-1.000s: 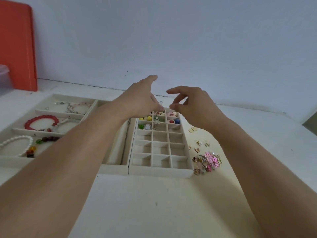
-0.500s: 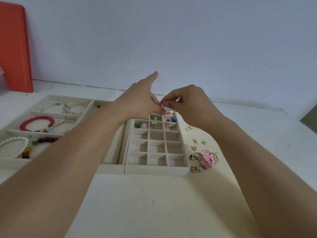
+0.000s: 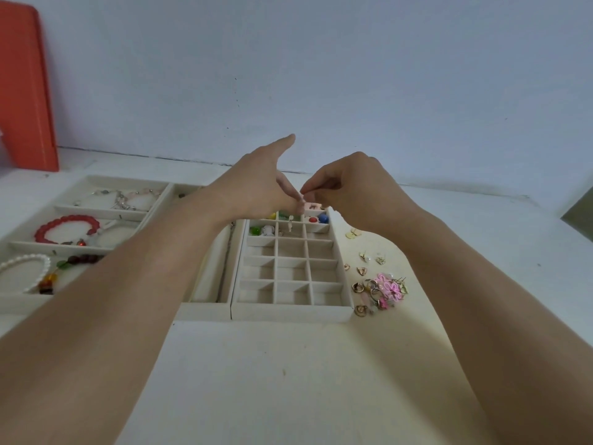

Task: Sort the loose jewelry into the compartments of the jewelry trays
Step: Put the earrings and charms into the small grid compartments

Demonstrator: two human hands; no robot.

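Observation:
My left hand [image 3: 256, 184] and my right hand [image 3: 356, 187] meet above the far end of the cream grid tray [image 3: 290, 311]. Right fingertips and left thumb pinch a tiny piece of jewelry [image 3: 303, 196], too small to identify. My left index finger points straight out. The grid tray's far compartments hold coloured beads [image 3: 323, 219]; its near ones are bare. Loose jewelry [image 3: 382, 290], with a pink flower piece and gold rings, lies right of the tray. The bracelet tray [image 3: 205, 311] on the left holds a red bracelet [image 3: 67, 221] and a pearl bracelet [image 3: 22, 261].
Small gold earrings [image 3: 353, 234] lie scattered on the cream mat [image 3: 321, 380] between the grid tray and my right forearm. An orange-red board [image 3: 25, 91] leans on the wall at far left. The wall runs close behind the trays.
My right hand has moved left and its fingers have curled in to meet my left thumb; the two hands, apart a second ago, now touch at the tiny piece.

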